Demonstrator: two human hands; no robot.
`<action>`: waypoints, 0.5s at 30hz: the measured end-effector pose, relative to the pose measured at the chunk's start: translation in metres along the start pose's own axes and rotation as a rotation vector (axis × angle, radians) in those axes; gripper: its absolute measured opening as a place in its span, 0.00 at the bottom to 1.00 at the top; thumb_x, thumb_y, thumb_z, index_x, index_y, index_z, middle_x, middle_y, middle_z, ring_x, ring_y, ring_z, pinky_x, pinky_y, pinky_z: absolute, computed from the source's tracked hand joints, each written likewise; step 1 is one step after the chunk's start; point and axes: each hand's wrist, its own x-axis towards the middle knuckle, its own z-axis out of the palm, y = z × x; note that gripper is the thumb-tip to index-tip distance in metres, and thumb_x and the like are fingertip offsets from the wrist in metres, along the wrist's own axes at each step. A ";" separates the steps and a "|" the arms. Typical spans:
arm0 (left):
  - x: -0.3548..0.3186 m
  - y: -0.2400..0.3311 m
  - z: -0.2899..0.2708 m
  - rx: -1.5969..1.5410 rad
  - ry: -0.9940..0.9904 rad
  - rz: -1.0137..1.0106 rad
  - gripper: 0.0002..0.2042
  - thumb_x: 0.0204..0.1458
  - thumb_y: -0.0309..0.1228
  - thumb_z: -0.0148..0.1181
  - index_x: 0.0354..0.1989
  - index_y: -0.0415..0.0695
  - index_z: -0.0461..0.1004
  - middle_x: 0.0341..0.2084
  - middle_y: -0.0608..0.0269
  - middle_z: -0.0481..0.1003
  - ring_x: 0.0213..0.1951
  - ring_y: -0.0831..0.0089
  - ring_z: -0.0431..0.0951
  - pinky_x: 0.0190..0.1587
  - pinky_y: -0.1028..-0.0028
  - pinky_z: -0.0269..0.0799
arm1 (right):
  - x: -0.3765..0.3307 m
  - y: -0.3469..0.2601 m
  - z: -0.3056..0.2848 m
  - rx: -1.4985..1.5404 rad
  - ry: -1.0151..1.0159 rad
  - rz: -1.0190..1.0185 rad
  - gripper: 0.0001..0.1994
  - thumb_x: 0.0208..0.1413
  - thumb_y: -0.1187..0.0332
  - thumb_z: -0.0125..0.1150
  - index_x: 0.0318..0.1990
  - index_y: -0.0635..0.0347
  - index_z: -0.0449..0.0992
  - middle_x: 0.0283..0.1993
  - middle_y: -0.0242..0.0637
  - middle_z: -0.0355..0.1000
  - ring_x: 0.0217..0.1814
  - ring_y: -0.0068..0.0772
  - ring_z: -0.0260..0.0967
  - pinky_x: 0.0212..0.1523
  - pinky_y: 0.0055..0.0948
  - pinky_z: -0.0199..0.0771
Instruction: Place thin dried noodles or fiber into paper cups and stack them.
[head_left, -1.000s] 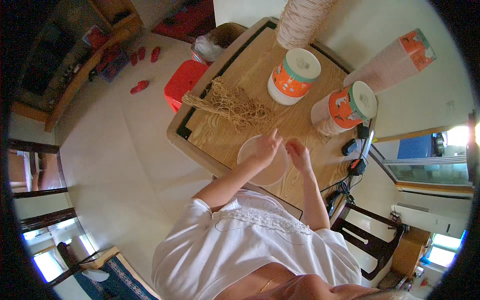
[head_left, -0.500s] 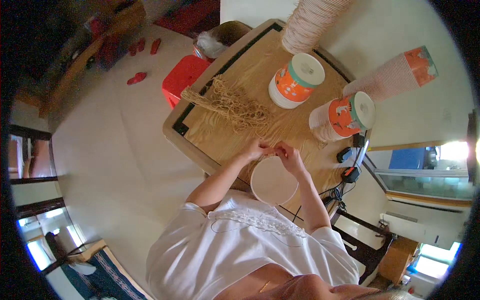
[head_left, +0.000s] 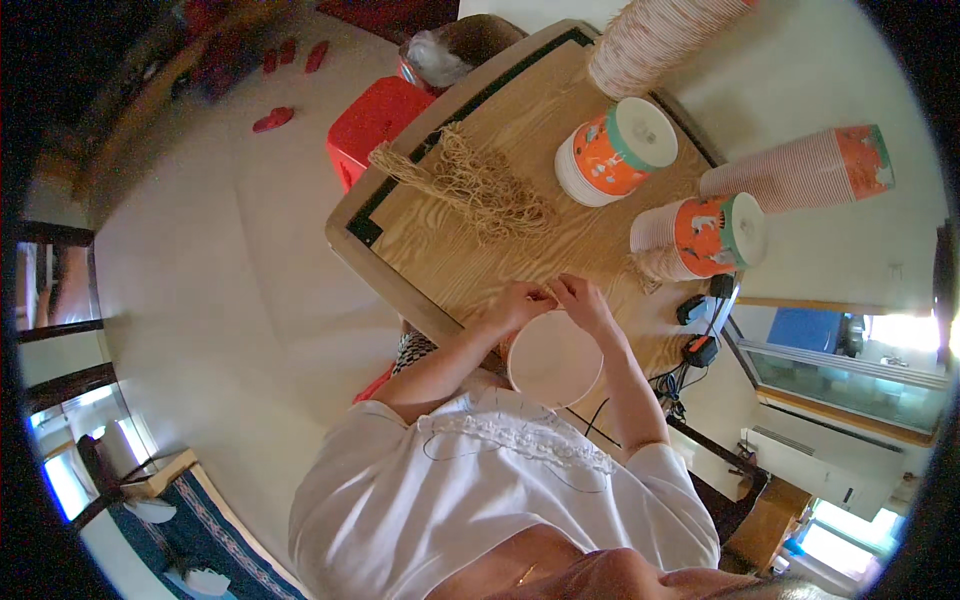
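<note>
From the head view, a wooden worktop (head_left: 470, 250) with a dark border strip fills the upper middle. At 12 o'clock a tall stack of pale ribbed paper cups (head_left: 655, 40) lies across the far edge. Just below it, at 1 o'clock, a shorter stack of cups (head_left: 612, 155) with an orange printed band and a green-rimmed white end lies on its side. At 2 o'clock there is a second orange-banded stack (head_left: 705, 235), and beyond it a long pink ribbed stack (head_left: 800, 170) with an orange end. A loose bundle of tan string (head_left: 475, 185) lies at 11 o'clock on the worktop. A red stool (head_left: 375, 120) stands beside the worktop's far left edge.

Near the middle, a white round paper cup (head_left: 555, 358) shows its circular face to the camera, at the near edge of the worktop and close to the person's chest. The left hand (head_left: 520, 303) and the right hand (head_left: 583, 300) meet at the cup's upper rim, fingertips almost touching each other. Both grips are pinched together on something thin there; what it is I cannot tell. Black cables (head_left: 700, 345) lie at 3 o'clock.
</note>
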 end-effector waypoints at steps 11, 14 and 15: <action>0.009 -0.026 0.006 -0.032 0.093 0.099 0.07 0.41 0.33 0.59 0.25 0.41 0.75 0.16 0.61 0.73 0.20 0.77 0.71 0.24 0.74 0.67 | 0.001 0.013 -0.006 0.111 -0.238 -0.071 0.12 0.54 0.62 0.45 0.34 0.61 0.69 0.32 0.47 0.68 0.37 0.51 0.66 0.36 0.39 0.64; 0.009 -0.030 0.005 0.001 0.110 0.150 0.07 0.41 0.33 0.59 0.24 0.42 0.75 0.16 0.62 0.73 0.19 0.77 0.70 0.23 0.75 0.66 | -0.003 -0.002 -0.005 0.019 -0.122 -0.073 0.10 0.54 0.64 0.46 0.31 0.63 0.66 0.27 0.41 0.64 0.31 0.38 0.60 0.31 0.33 0.62; 0.010 -0.032 0.005 0.028 0.118 0.202 0.07 0.41 0.33 0.59 0.24 0.42 0.75 0.15 0.62 0.73 0.19 0.78 0.70 0.22 0.76 0.66 | -0.003 -0.005 -0.004 0.002 -0.063 -0.084 0.10 0.54 0.67 0.48 0.28 0.65 0.64 0.21 0.35 0.60 0.24 0.25 0.55 0.27 0.27 0.59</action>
